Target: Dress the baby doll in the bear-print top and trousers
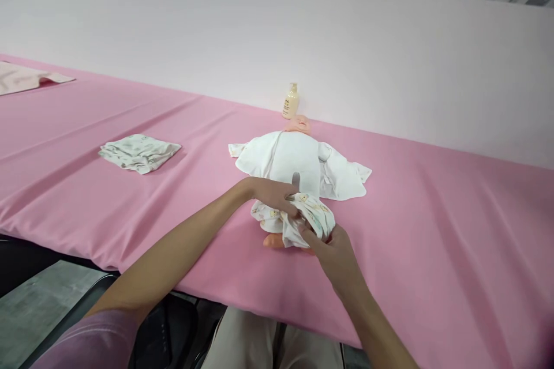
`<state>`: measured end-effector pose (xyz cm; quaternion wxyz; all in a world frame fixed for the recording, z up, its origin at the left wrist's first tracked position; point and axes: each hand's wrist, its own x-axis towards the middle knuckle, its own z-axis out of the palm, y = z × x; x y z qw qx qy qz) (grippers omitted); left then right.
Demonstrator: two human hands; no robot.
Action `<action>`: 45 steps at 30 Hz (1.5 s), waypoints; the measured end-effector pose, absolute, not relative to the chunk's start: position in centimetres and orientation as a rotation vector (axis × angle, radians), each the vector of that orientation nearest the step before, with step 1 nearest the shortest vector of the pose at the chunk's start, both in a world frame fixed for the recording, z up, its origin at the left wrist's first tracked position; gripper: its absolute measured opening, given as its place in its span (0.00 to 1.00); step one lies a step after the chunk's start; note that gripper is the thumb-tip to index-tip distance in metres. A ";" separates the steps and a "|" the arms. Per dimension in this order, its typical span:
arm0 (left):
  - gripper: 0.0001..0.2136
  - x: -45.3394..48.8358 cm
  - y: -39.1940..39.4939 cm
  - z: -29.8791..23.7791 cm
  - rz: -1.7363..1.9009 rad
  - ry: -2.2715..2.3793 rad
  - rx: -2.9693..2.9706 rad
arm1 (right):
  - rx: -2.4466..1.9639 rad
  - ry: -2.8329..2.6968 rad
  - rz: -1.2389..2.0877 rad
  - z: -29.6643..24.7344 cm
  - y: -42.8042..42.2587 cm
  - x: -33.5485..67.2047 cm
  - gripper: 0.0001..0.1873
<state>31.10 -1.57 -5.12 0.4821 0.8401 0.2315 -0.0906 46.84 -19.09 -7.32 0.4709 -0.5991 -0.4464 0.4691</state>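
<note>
Far left, a pale pink cloth (30, 78) lies flat on the pink table cover (433, 230), cut off by the view's edge; grey floor (52, 300) shows below the table. Next right, a folded white printed cloth (139, 153), slightly rumpled, well apart from the hands. A lilac sleeve (90, 341) at lower left, bare left forearm (190, 242) reaching up and right over the table edge; light trousers (242, 340) on the person's lap, bottom centre. Left hand (273, 192) is bent inward, fingers closed on the upper edge of a white printed garment (312, 216); some fingertips are hidden in the folds. Garment is bunched over the lower end of a doll (298, 124), on the near side of its white top (296, 155); cannot tell how far it goes around the legs. One foot (274, 240) pokes out just below the garment, another part-hidden to its right. Doll lies with head away from the person, feet toward; white top spread out to both sides, sleeves outward. Cream pump bottle (290, 104) stands upright just beyond the head, near the white wall (433, 69). Right hand (334, 251) pinches the garment's lower right side, thumb on top, narrow grip, remaining fingers partly hidden. Far right, more pink cover with soft creases.
</note>
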 end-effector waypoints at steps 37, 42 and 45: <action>0.24 34.1 -8.4 -7.2 -0.109 0.766 2.637 | -2.009 -1.108 0.347 -14.0 -25.2 47.9 0.18; 0.26 34.0 -8.4 -7.2 -0.096 0.763 2.598 | -1.996 -1.144 0.369 -14.1 -25.2 48.9 0.22; 0.28 34.0 -8.3 -7.1 -0.101 0.780 2.573 | -2.007 -1.180 0.309 -13.8 -25.0 49.3 0.20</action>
